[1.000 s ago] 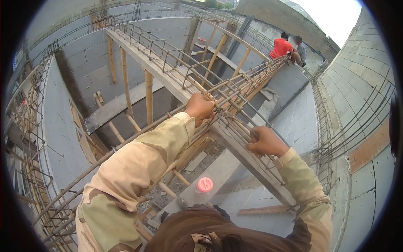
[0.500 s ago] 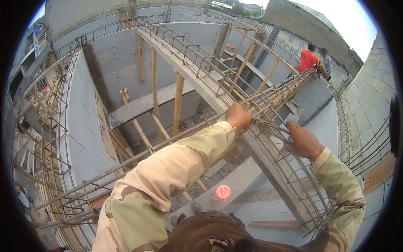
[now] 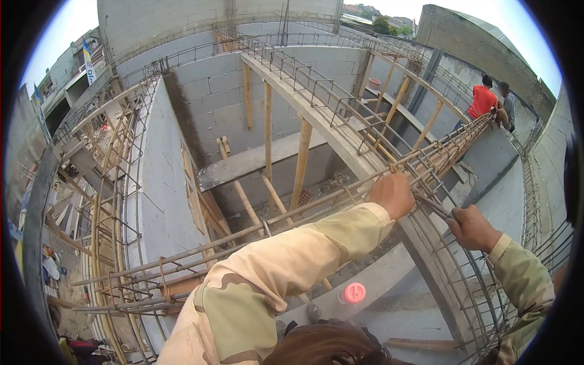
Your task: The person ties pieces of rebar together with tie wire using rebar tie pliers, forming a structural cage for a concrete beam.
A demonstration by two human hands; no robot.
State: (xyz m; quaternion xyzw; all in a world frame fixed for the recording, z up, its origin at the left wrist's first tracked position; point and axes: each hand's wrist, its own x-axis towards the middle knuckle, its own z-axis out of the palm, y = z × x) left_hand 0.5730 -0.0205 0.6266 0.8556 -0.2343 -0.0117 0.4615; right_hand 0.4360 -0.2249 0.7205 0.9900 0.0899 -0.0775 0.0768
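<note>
My left hand [image 3: 392, 194] is closed in a fist around a long steel reinforcing bar [image 3: 340, 202], right where two rebar cages cross. Just to its right, my right hand [image 3: 474, 228] grips the handles of what look like pincers [image 3: 435, 205]. Their jaws reach to the crossing beside my left hand, and the exact bite point is hidden among the bars. Beneath the crossing runs a narrow concrete beam [image 3: 435, 271] with a rebar cage [image 3: 465, 292] lying along it.
Bamboo props [image 3: 302, 163] stand under the far beam [image 3: 316, 115]. Grey block walls [image 3: 164, 182] surround the deep bays. Below me is a container with a pink lid [image 3: 354, 293]. Two people sit on the wall at the far right, one in a red shirt [image 3: 482, 102]. Bar ends stick out at left.
The view has swung left, so everything sits further right and lower. My left fist stays at the crossing. My right hand keeps the pincers, whose handles have turned slightly downward.
</note>
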